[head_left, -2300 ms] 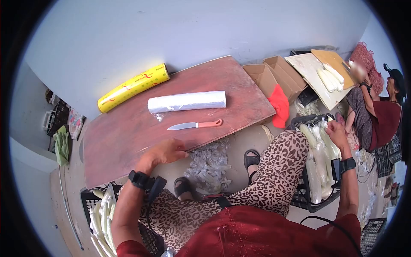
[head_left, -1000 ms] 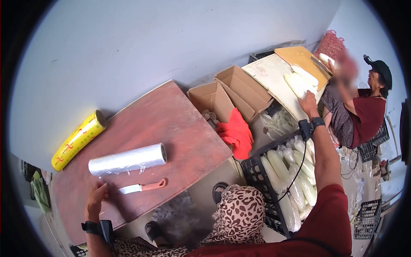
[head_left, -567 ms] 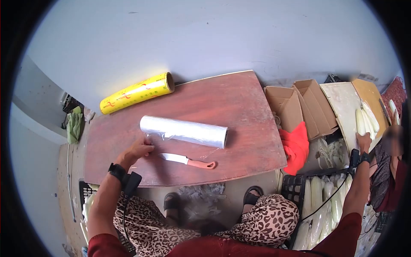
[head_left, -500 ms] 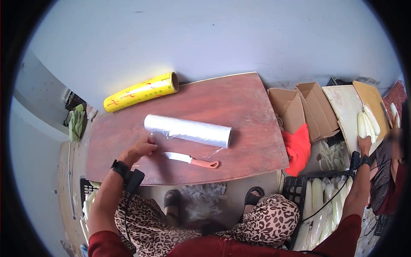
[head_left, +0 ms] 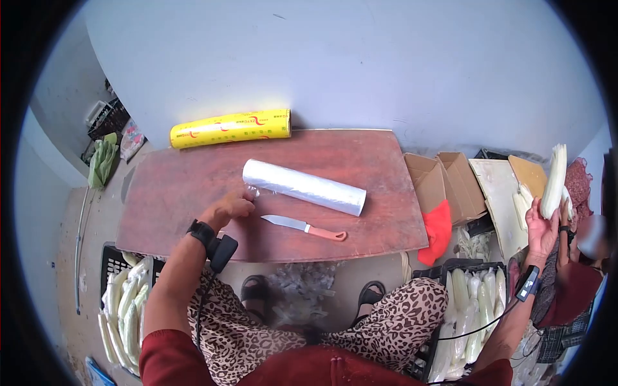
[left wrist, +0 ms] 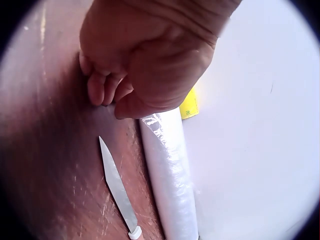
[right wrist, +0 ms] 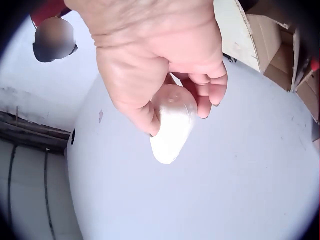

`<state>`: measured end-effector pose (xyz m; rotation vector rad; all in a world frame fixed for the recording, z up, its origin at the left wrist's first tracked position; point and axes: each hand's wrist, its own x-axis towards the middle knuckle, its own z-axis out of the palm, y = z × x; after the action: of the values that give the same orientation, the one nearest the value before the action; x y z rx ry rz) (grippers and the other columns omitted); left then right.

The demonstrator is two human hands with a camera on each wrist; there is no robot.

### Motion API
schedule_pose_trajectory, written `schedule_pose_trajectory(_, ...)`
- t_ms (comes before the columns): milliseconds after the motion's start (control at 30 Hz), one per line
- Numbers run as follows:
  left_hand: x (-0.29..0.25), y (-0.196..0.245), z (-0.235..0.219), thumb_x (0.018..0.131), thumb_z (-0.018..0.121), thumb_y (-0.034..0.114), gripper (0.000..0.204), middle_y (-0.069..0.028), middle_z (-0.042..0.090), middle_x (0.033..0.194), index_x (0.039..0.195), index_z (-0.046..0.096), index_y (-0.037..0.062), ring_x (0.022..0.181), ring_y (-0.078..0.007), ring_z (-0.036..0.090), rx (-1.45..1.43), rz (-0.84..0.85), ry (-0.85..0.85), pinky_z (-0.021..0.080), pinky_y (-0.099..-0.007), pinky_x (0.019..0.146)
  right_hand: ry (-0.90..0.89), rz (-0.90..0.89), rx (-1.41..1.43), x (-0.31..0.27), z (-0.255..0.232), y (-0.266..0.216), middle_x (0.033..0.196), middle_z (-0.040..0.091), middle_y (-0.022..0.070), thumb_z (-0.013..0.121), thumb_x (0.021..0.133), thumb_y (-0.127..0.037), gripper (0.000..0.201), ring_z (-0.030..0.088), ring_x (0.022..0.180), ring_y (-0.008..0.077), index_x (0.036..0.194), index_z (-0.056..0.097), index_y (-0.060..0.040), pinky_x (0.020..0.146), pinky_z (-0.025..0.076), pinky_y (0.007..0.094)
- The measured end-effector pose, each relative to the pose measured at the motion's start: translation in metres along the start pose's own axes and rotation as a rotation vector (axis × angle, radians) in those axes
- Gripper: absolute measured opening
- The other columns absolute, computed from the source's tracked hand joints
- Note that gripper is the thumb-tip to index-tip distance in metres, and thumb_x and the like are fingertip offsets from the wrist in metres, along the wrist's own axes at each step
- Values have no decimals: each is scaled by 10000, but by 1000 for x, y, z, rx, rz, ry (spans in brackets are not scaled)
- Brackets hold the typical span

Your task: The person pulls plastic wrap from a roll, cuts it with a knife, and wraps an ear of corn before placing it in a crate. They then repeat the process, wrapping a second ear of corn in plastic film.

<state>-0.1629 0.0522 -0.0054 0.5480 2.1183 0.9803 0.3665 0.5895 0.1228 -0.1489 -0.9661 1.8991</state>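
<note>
My right hand grips the lower end of a long pale vegetable, raised nearly upright at the right. In the right wrist view its blunt end sits between thumb and fingers. Over the reddish table, my left hand has bent fingers, with thumb and fingertips pinching the loose edge of clear film beside the white film roll. The knife lies on the table in front of the roll, blade towards my left hand; the left wrist view shows its blade too.
A yellow roll lies at the table's back edge. Crates of pale vegetables stand either side of my legs. Cardboard boxes, red cloth, a pale board and another person are at the right.
My right hand has lifted one pale vegetable off the board at the right and turned palm up. My left hand stays by the film roll's near left end. The head view has shifted.
</note>
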Motion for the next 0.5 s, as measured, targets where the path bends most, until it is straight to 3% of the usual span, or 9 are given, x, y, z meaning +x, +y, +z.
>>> schedule_pose_trajectory(133, 20, -21, 6, 773, 578, 98, 166, -45, 588, 810, 923, 610, 36, 700, -154, 545, 2, -23, 89, 439, -298, 599, -14, -71, 238, 4, 45, 7, 1382, 412, 197, 623, 878, -59, 522, 339, 1334, 401, 1355, 411, -33, 972, 405, 521)
schedule_pose_trajectory(233, 28, -30, 17, 786, 541, 62, 191, -74, 623, 792, 955, 620, 21, 631, -170, 570, 12, -80, 228, 441, -306, 540, 111, 8, 256, 7, 72, 30, 1366, 425, 196, 643, 843, -22, 507, 381, 1291, 407, 1309, 443, -25, 945, 417, 528)
schedule_pose_trajectory(333, 25, -31, 14, 824, 488, 45, 201, -108, 644, 791, 970, 618, 0, 602, -195, 612, -119, -77, 273, 445, -307, 508, 93, 28, 102, 7, 105, 51, 1298, 471, 190, 683, 828, -98, 482, 453, 1191, 374, 1253, 474, -10, 912, 434, 496)
schedule_pose_trajectory(433, 11, -27, 5, 860, 457, 62, 206, -144, 653, 819, 972, 604, -31, 620, -224, 655, -324, -156, 290, 467, -316, 500, 62, -2, 223, 1, 158, 67, 1267, 473, 200, 678, 846, -202, 500, 470, 1165, 350, 1247, 462, 3, 896, 440, 476)
schedule_pose_trajectory(500, 9, -27, 5, 867, 451, 81, 221, -166, 655, 816, 944, 604, -59, 611, -250, 676, -432, -201, 326, 478, -333, 473, -1, 125, 381, -9, 184, 102, 1270, 461, 227, 637, 880, -254, 539, 491, 1127, 340, 1289, 415, 16, 902, 430, 491)
